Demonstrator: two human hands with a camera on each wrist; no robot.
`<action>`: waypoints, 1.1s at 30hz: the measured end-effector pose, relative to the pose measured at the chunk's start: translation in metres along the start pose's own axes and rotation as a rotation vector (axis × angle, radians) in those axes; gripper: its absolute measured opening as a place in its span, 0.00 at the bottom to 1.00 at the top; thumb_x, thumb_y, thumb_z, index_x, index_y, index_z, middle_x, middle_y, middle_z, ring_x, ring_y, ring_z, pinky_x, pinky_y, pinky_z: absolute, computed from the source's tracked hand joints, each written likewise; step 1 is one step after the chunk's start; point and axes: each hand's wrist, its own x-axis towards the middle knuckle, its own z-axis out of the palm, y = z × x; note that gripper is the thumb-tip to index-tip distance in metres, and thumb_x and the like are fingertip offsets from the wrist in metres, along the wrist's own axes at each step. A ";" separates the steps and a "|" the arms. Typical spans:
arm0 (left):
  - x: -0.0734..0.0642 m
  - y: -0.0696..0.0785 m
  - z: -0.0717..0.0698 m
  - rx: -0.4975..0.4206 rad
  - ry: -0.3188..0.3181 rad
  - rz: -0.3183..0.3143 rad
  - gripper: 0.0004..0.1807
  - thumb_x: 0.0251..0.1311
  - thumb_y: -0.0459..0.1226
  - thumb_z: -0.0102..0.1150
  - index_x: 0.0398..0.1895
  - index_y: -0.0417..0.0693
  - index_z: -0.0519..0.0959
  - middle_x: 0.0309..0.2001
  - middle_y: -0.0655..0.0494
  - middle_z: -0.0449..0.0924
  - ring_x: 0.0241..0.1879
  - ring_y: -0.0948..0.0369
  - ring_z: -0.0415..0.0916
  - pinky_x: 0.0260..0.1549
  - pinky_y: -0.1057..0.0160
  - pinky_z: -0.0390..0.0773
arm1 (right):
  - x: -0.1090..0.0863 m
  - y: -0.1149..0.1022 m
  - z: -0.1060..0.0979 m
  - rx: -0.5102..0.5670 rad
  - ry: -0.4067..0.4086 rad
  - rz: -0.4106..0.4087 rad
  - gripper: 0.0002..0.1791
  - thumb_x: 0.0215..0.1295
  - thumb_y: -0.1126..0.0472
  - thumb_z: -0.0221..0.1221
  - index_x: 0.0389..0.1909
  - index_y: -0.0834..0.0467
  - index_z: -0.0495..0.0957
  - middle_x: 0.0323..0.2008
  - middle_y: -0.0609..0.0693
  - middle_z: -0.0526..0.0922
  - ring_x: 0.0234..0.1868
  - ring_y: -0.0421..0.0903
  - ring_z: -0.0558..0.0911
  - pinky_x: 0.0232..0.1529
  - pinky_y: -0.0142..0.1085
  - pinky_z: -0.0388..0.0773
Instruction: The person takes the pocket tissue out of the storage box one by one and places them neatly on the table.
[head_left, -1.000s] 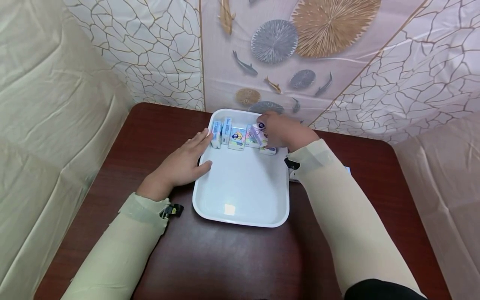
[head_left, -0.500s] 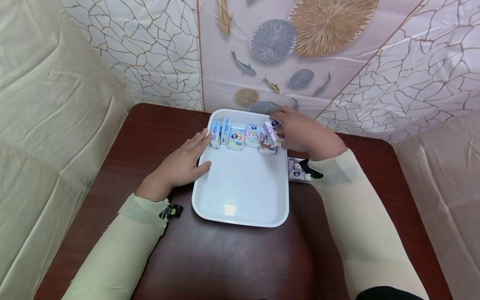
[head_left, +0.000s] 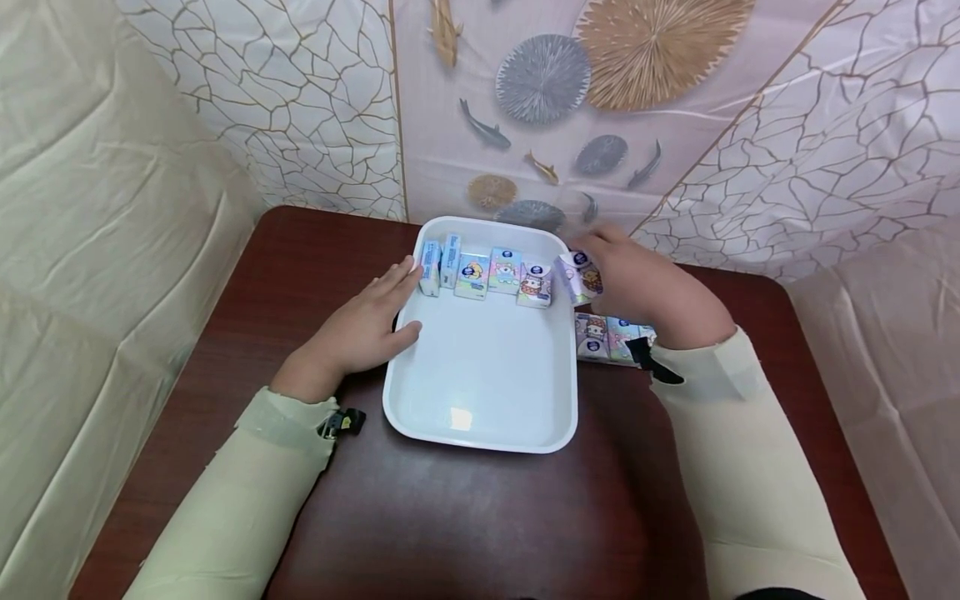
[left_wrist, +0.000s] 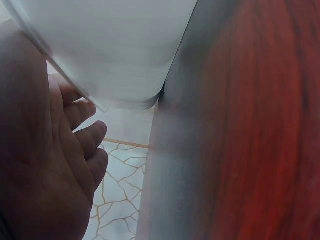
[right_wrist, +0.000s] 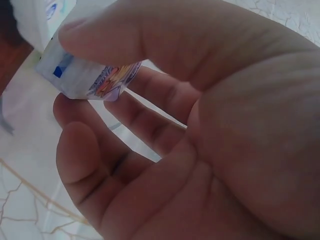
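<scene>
My right hand (head_left: pixel 637 283) pinches a small purple tissue pack (head_left: pixel 579 277) over the right rim of the white tray (head_left: pixel 480 375). In the right wrist view the thumb lies along the tissue pack (right_wrist: pixel 75 75), with fingers on its other side. My left hand (head_left: pixel 360 325) rests against the tray's left rim, its fingers straight. Inside the tray, along the far end, stand two blue packs (head_left: pixel 430 267) on their edges. Beside them lie a yellow-printed pack (head_left: pixel 472 277), a blue-pink pack (head_left: pixel 506 270) and a purple pack (head_left: pixel 535 286).
More tissue packs (head_left: pixel 592 336) lie on the dark red table (head_left: pixel 480 517) right of the tray, partly hidden by my right wrist. A patterned cloth (head_left: pixel 300 100) hangs behind the table. Cream cloth (head_left: pixel 885 333) covers the sides.
My right hand has moved right with the purple tissue pack, from inside the tray to above its right rim. Packs on the table have come into view. The left hand stays put.
</scene>
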 end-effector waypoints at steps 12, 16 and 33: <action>0.000 0.001 -0.001 -0.003 -0.003 0.002 0.47 0.75 0.56 0.51 0.87 0.63 0.38 0.87 0.62 0.32 0.87 0.54 0.36 0.83 0.45 0.47 | -0.018 0.030 0.013 0.004 -0.013 0.001 0.48 0.53 0.69 0.71 0.77 0.63 0.65 0.75 0.62 0.61 0.61 0.60 0.73 0.60 0.58 0.80; 0.000 -0.001 0.001 -0.005 0.002 0.006 0.46 0.75 0.55 0.51 0.87 0.64 0.38 0.87 0.63 0.31 0.87 0.55 0.36 0.83 0.46 0.47 | -0.024 0.039 0.017 0.015 -0.025 0.037 0.47 0.54 0.68 0.73 0.77 0.61 0.65 0.74 0.63 0.62 0.60 0.61 0.74 0.58 0.58 0.81; -0.001 0.001 -0.001 -0.015 0.003 0.018 0.46 0.75 0.54 0.51 0.87 0.60 0.40 0.88 0.57 0.34 0.87 0.52 0.37 0.83 0.44 0.47 | -0.052 0.090 0.042 0.084 -0.065 0.150 0.48 0.56 0.65 0.74 0.78 0.61 0.63 0.75 0.68 0.58 0.64 0.67 0.69 0.64 0.68 0.74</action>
